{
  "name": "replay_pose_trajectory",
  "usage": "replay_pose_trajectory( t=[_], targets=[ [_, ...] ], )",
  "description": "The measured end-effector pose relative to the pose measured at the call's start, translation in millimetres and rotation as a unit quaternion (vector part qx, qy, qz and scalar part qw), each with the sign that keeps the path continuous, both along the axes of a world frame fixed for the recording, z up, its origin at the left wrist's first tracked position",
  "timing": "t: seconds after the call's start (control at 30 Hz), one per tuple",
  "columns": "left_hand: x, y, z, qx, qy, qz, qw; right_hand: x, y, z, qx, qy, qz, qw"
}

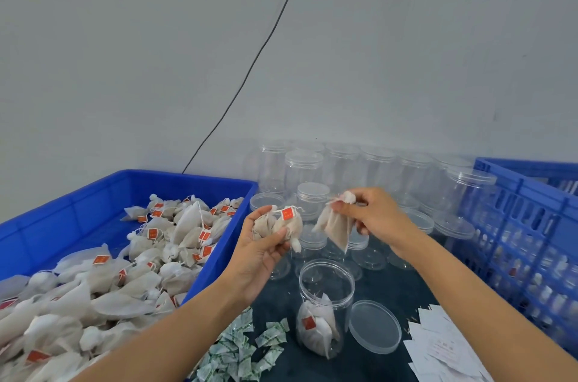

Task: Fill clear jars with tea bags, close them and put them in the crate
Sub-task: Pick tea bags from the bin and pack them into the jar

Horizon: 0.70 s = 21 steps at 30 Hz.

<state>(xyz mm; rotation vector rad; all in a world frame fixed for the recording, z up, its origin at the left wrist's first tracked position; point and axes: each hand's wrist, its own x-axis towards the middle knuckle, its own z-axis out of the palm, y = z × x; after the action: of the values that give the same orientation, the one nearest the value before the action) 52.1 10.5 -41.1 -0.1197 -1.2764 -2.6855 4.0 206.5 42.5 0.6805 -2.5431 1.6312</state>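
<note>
my left hand [266, 244] cupping a few tea bags [278, 225], right hand [372, 213] pinching one bag [336, 228] by its top, open jar [325, 306] below near the table's front edge

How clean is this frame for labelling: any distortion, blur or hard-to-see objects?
Head view: wide-angle bending curves the wall cable; lighting is flat, without hard shadows; the empty clear jars at the back fade into the wall; the slotted crate and its contents look soft.
</note>
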Motion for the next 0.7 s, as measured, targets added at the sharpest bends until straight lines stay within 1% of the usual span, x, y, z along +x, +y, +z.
replay_pose_trajectory(
  t=[0.03, 0.1, 0.17, 0.23, 0.3, 0.37, 0.4, 0.43, 0.5, 0.57, 0.6, 0.63, 0.7],
  targets=[
    [-1.0, -0.8, -0.6, 0.010, -0.005, 0.006, 1.000, 0.5, 3.2, -2.7, 0.055, -0.017, 0.029, 0.998],
    [-2.3, -2.2, -1.7, 0.027, -0.012, 0.013, 0.999, 2.0, 3.8, -11.1, 0.165, -0.022, 0.079, 0.983],
    [-2.6, -1.7, -2.4, 0.031, -0.015, 0.013, 0.999, 4.7, -2.0, -23.5, 0.229, -0.035, 0.118, 0.965],
    [-2.0, -0.7, -2.7, 0.025, -0.016, 0.013, 0.999, 7.6, -10.5, -36.9, 0.266, -0.055, 0.138, 0.952],
    [-1.0, 0.1, -2.4, 0.018, -0.017, 0.012, 1.000, 9.7, -19.7, -47.2, 0.337, -0.016, 0.145, 0.930],
    [-0.2, 0.8, -2.2, 0.015, -0.019, 0.013, 1.000, 11.5, -28.0, -52.7, 0.420, 0.038, 0.152, 0.894],
    [0.1, 0.8, -1.9, 0.016, -0.020, 0.014, 1.000, 11.8, -31.8, -53.6, 0.453, 0.043, 0.156, 0.876],
    [0.4, 0.9, -1.3, 0.019, -0.021, 0.013, 1.000, 11.8, -35.0, -53.1, 0.484, 0.039, 0.160, 0.859],
    [1.3, 0.7, -0.3, 0.026, -0.027, 0.012, 0.999, 10.3, -39.2, -48.6, 0.528, -0.002, 0.174, 0.831],
    [2.4, 0.8, -0.1, 0.036, -0.033, 0.007, 0.999, 9.3, -38.7, -38.2, 0.537, -0.067, 0.197, 0.818],
    [2.8, 0.7, 0.0, 0.041, -0.035, 0.004, 0.999, 9.0, -36.3, -32.1, 0.525, -0.081, 0.198, 0.824],
    [3.1, 0.5, 0.0, 0.046, -0.038, 0.001, 0.998, 7.3, -32.9, -27.3, 0.501, -0.080, 0.181, 0.843],
    [3.7, 0.3, 0.9, 0.061, -0.046, -0.005, 0.997, 6.1, -27.3, -19.1, 0.406, -0.054, 0.119, 0.905]
  ],
)
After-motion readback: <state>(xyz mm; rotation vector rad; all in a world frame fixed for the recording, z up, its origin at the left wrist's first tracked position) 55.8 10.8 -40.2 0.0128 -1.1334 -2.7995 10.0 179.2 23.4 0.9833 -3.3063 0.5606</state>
